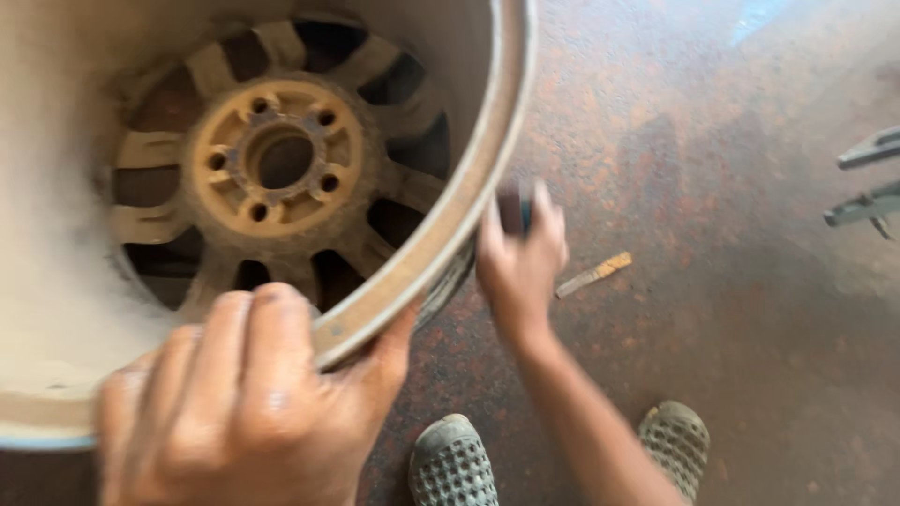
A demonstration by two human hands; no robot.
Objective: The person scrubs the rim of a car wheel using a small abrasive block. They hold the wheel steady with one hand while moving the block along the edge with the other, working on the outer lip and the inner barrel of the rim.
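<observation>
Left hand [239, 403] gripping wheel rim [441, 234]

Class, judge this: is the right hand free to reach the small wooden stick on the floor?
Probably not at once: the right hand grips a dark block, though bare floor separates it from the stick.

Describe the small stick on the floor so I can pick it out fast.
Start at the big wheel rim filling the upper left, held at its lip by the left hand. Just right of it the right hand grips a small dark block. The stick lies flat on the floor beyond that hand: short, thin, tan with an orange tip, unlike the grey metal tools at the far right.
</observation>
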